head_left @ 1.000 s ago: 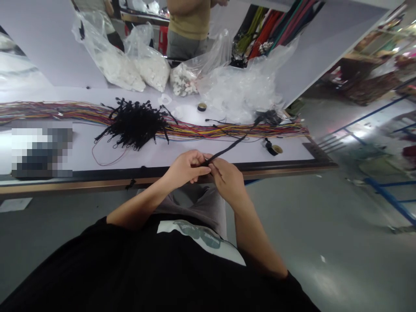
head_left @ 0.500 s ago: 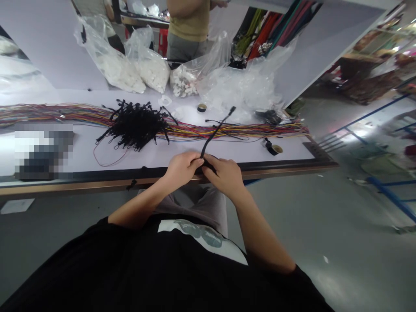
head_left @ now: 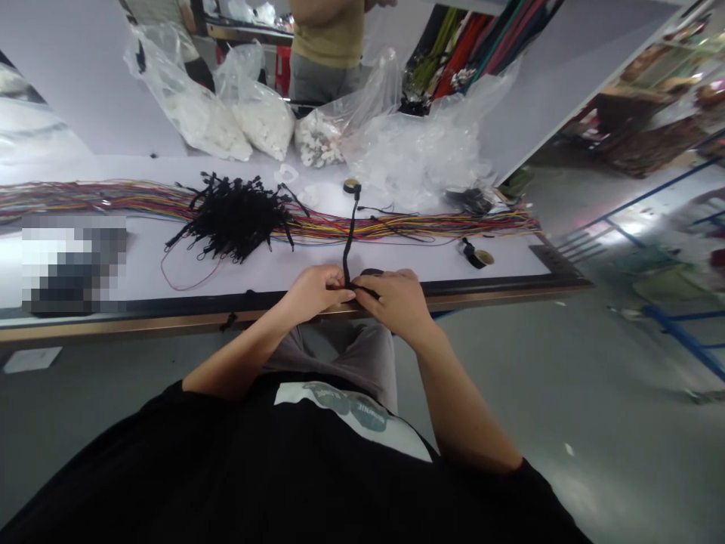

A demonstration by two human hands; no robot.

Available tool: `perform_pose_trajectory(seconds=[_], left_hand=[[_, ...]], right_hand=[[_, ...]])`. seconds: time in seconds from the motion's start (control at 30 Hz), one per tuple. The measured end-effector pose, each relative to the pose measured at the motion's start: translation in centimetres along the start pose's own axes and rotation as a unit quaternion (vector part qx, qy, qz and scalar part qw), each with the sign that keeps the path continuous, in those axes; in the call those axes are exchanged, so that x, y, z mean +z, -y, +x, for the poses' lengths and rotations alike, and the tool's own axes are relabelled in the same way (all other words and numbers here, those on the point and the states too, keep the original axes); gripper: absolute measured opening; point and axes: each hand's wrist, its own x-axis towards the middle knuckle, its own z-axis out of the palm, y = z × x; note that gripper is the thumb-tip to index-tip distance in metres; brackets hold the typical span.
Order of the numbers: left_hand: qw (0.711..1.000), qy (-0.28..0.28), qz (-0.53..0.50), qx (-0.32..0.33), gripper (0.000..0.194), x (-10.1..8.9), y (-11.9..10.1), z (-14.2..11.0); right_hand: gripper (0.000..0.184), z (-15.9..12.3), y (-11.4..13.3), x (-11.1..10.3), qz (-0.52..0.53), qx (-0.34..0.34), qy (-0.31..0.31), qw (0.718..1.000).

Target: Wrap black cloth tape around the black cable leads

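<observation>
My left hand [head_left: 317, 293] is closed, pinching the lower end of a short black-wrapped cable [head_left: 350, 242] at the table's front edge. The cable stands up away from me over the wires, with a small black connector at its far end. My right hand [head_left: 401, 302] is curled around a roll of black tape [head_left: 371, 272], only partly visible above the fingers. A short dark strip runs from this hand to the cable's lower end. Left of my hands lies a heap of short black cables [head_left: 238, 219], several with looped ends.
Long multicoloured wires [head_left: 84, 195] run along the white table. Tape rolls lie at the back [head_left: 352, 186] and at the right [head_left: 479, 258]. Plastic bags of white parts [head_left: 263, 121] line the back panel. A blurred-out object [head_left: 73, 264] sits left. Another person [head_left: 328, 45] stands beyond.
The cable's far end has swung from the right to nearly straight ahead of me. My right hand has shifted slightly right, and the tape roll now shows above its fingers.
</observation>
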Motion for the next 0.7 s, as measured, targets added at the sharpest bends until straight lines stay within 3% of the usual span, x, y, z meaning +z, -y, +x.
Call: perform_pose_trajectory(seconds=[0.17, 0.37, 0.53, 0.6, 0.7], left_hand=[[0.988, 0.009, 0.151, 0.033, 0.028, -0.3, -0.1, -0.1], [0.998, -0.036, 0.056, 0.002, 0.027, 0.5, 0.1, -0.1], [0.997, -0.07, 0.011, -0.034, 0.022, 1.7, 0.1, -0.3], [0.998, -0.041, -0.007, -0.038, 0.022, 1.9, -0.5, -1.0], [0.999, 0.042, -0.003, -0.021, 0.027, 1.4, -1.8, -2.2]], right_hand=[[0.026, 0.0, -0.3, -0.1, 0.0, -0.007, 0.013, 1.0], [0.028, 0.0, 0.3, -0.5, 0.003, -0.028, 0.027, 0.999], [0.031, 1.0, 0.3, 0.6, -0.053, -0.029, 0.005, 0.998], [0.033, 1.6, -1.1, 1.2, -0.078, 0.0, -0.014, 0.997], [0.036, 2.3, -4.1, 1.3, -0.072, 0.139, -0.038, 0.987]])
